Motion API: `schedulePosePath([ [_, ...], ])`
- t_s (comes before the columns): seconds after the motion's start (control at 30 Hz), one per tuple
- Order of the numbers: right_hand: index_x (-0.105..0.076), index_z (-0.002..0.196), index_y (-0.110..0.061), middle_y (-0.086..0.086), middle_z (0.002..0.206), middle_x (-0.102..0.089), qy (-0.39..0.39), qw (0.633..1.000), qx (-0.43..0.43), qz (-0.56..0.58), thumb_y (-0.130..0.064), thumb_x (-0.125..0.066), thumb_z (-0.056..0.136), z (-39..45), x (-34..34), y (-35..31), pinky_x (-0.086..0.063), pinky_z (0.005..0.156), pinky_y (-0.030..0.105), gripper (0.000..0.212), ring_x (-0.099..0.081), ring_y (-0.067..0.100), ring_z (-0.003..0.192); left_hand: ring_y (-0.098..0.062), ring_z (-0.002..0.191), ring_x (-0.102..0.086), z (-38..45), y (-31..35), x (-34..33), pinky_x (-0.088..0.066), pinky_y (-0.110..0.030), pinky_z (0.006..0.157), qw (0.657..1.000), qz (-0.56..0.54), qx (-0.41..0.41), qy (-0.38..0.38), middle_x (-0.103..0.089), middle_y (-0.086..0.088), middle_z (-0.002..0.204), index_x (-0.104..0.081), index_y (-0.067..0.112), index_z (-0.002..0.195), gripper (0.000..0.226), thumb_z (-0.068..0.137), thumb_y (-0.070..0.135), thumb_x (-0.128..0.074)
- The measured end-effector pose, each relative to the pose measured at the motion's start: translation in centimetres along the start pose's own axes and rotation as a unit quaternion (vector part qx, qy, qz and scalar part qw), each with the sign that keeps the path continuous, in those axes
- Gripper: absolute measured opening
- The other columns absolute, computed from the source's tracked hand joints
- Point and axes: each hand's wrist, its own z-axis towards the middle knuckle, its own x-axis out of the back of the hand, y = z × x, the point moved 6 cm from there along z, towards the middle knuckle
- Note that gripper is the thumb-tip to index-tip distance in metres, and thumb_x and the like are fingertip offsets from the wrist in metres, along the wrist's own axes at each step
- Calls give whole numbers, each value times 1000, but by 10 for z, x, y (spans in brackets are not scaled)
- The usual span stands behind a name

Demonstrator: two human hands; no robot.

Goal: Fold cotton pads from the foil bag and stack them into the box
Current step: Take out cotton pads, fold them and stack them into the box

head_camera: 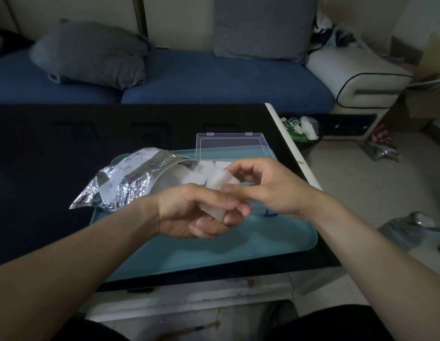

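Note:
A crinkled foil bag (120,180) lies on the left of a teal tray (214,249), its clear mouth facing right. A clear plastic box (238,146) stands behind my hands with its lid tipped back; white folded pads (222,166) show inside it. My left hand (196,212) and my right hand (268,185) meet over the tray. Together they pinch a white cotton pad (215,185), the right at its upper end, the left curled round its lower end.
The tray sits on a black table (54,156) whose right edge is white. A blue sofa (201,80) with grey cushions runs behind. A bin (301,129) with rubbish stands on the floor at the right, near loose bags.

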Motion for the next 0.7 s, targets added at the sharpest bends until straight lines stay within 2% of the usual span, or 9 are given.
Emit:
schedulePosePath([
  [0.1, -65, 99, -7, 7, 85, -72, 101, 979, -15, 177, 0, -68, 85, 7, 30, 9, -60, 74, 28, 16, -69, 16, 74, -8, 50, -48, -2, 0, 6, -25, -14, 33, 999, 25, 10, 35, -60, -9, 94, -62, 4, 121, 51, 80, 32, -76],
  [0.13, -65, 103, -7, 8, 88, -73, 146, 970, -23, 191, 1, -66, 88, 10, 46, 15, -61, 71, 29, 17, -70, 18, 75, -9, 49, -46, -2, 0, 9, -22, -16, 32, 995, 61, 14, 75, -61, -9, 91, -61, 4, 121, 48, 82, 31, -74],
  [0.2, -67, 113, -9, 8, 97, -72, 221, 969, -54, 101, 1, -63, 94, 18, 71, 35, -62, 74, 34, 22, -70, 22, 88, -11, 42, -41, 1, 4, 17, -16, -18, 36, 963, 163, 13, 213, -59, -7, 79, -65, 6, 107, 27, 89, 26, -67],
  [0.27, -68, 122, -12, 6, 108, -71, 244, 966, -81, -33, 0, -59, 97, 28, 76, 49, -59, 90, 41, 29, -67, 20, 98, -12, 41, -45, -2, 13, 27, -28, -19, 39, 885, 292, -17, 362, -59, -4, 69, -65, 11, 90, 8, 93, 18, -65],
  [0.33, -66, 129, -15, 6, 123, -68, 215, 958, -104, -157, -5, -54, 99, 40, 65, 57, -49, 96, 30, 34, -62, 18, 108, -4, 52, -55, -5, 24, 31, -47, -21, 55, 774, 463, -60, 428, -65, 2, 73, -65, 16, 87, 6, 92, 19, -65],
  [0.4, -61, 134, -15, 8, 131, -63, 209, 941, -133, -232, -12, -54, 99, 50, 56, 60, -40, 90, 22, 36, -60, 22, 116, 0, 69, -57, -8, 26, 30, -48, -17, 71, 689, 587, -50, 422, -66, 5, 86, -66, 19, 96, 9, 90, 24, -65],
  [0.47, -57, 132, -10, 11, 131, -61, 243, 921, -174, -249, -14, -58, 98, 54, 58, 62, -38, 85, 21, 35, -59, 25, 117, -9, 88, -58, -6, 22, 32, -48, -27, 85, 644, 651, -24, 401, -63, 2, 100, -64, 19, 105, 20, 89, 29, -63],
  [0.57, -56, 126, -6, 11, 127, -61, 262, 899, -240, -257, -11, -62, 95, 56, 59, 73, -39, 79, 23, 32, -60, 26, 112, -22, 101, -59, -1, 17, 30, -50, -37, 88, 611, 697, 3, 377, -61, -3, 110, -64, 19, 109, 22, 91, 30, -58],
  [0.7, -47, 135, -6, 11, 130, -59, 278, 885, -276, -251, -13, -68, 92, 60, 61, 82, -39, 77, 26, 49, -59, 28, 116, -29, 98, -61, 3, 17, 30, -52, -42, 83, 594, 715, 10, 367, -61, -8, 109, -68, 17, 102, 17, 91, 22, -55],
])
